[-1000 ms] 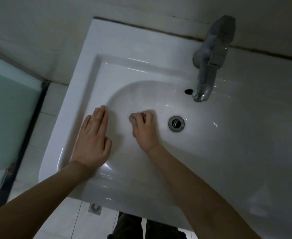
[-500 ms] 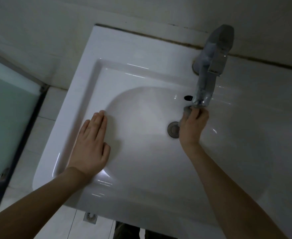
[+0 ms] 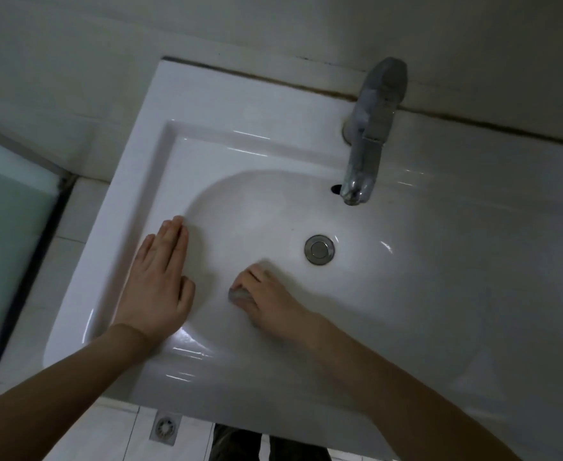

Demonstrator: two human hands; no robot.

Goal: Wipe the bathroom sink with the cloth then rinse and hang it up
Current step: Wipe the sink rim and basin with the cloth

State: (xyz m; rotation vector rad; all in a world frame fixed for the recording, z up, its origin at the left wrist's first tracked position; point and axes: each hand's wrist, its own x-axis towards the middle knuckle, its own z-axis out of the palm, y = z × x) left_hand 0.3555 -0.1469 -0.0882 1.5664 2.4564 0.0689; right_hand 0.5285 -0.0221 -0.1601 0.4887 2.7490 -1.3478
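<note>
cloth (image 3: 238, 295) under right hand (image 3: 266, 294), in sink (image 3: 147, 134)

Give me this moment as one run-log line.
phase: wiping | right hand: presses cloth on basin near side, near drain | left hand: flat on sink left rim | faucet: no water visible

Right hand (image 3: 266, 299) no longer up under the faucet (image 3: 369, 141) spout as half a second ago; now down on the near-left slope of the sink (image 3: 273, 154) bowl, below and left of the drain (image 3: 319, 249); a second ago pressed against the bowl left of the drain, farther up than now; cloth (image 3: 238, 295) carried along, a grey wad peeking out under the curled fingers at the hand's left side; drain, half covered by the wrist before, now fully in sight.
</note>
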